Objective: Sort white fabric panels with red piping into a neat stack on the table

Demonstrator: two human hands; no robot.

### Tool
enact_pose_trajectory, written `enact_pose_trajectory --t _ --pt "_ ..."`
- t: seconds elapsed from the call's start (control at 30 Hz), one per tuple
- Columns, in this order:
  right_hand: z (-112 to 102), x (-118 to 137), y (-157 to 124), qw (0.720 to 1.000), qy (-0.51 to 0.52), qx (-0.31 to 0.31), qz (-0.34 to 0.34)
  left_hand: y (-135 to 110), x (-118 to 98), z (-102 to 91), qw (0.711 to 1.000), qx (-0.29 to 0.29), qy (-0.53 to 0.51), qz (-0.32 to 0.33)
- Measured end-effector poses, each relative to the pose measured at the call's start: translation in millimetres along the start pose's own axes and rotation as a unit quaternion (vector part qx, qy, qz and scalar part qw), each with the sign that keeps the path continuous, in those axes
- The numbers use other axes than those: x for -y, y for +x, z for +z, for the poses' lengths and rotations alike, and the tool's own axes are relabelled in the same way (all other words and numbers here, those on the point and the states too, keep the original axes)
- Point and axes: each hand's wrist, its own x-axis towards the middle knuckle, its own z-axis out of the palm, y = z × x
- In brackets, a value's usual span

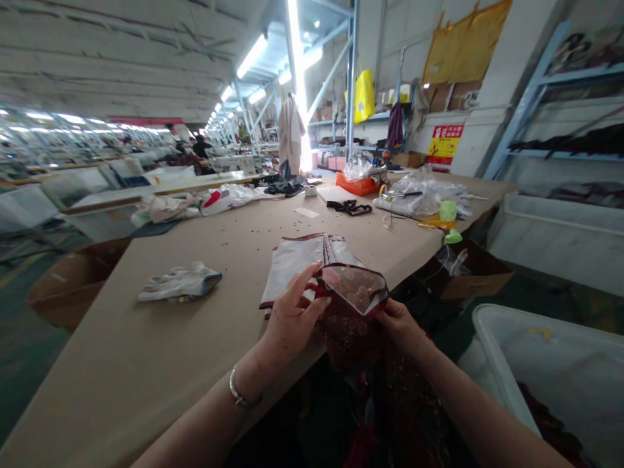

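Observation:
A dark red patterned piece of fabric (347, 328) hangs over the table's near edge, its upper opening spread between my hands. My left hand (297, 305) pinches its left rim between thumb and fingers. At the opposite corner my right hand (402, 325) grips the rim, some of its fingers hidden beneath the cloth. The inner side shows a sheer pinkish panel with a pale edge. Just behind lies a stack of white cloth pieces (295, 257) with dark red borders. Left of these, a white work glove (180, 283) rests on the table.
The brown table (234, 325) stretches away from me. Toward its back are clear plastic bags (424, 188), an orange tray (359, 184) and a black strap (349, 207). A white bin (560, 344) stands at right, cardboard boxes (78, 279) at both sides.

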Motion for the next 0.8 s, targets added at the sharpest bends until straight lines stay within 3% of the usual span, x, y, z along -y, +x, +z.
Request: enact_pose_trajectory --t 0.13,0.27,0.33,0.43,0.53,0.63,0.67,0.7,0.8 --pt "15 33 9 1.0 -0.005 0.019 -0.017 16 -9 -22.4 0.982 0.039 0.124 0.134" --pt "47 92 1 0.995 -0.027 0.064 -0.071 30 -31 -45.9 0.936 -0.031 0.243 0.253" --pt "61 121 -13 0.991 -0.03 0.101 -0.084 35 -44 -55.7 0.92 -0.054 0.269 0.28" --pt "67 145 -36 0.987 -0.026 0.138 -0.077 36 -62 -66.5 0.93 -0.044 0.237 0.277" --pt "46 140 -54 0.993 -0.055 0.093 -0.054 30 -74 -73.7 0.967 -0.016 0.153 0.201" --pt "5 113 -67 0.994 -0.104 0.016 0.014 22 -76 -78.2 0.992 0.1 0.039 0.065" --pt "-10 101 -71 0.992 -0.119 -0.02 0.038 20 -74 -79.2 0.993 0.115 -0.014 0.025" --pt "-26 89 -75 0.988 -0.129 -0.066 0.056 18 -69 -80.1 0.993 0.1 -0.069 -0.006" --pt "-74 45 -83 0.96 -0.133 -0.238 0.067 15 -46 -84.1 0.985 -0.039 -0.153 -0.071"
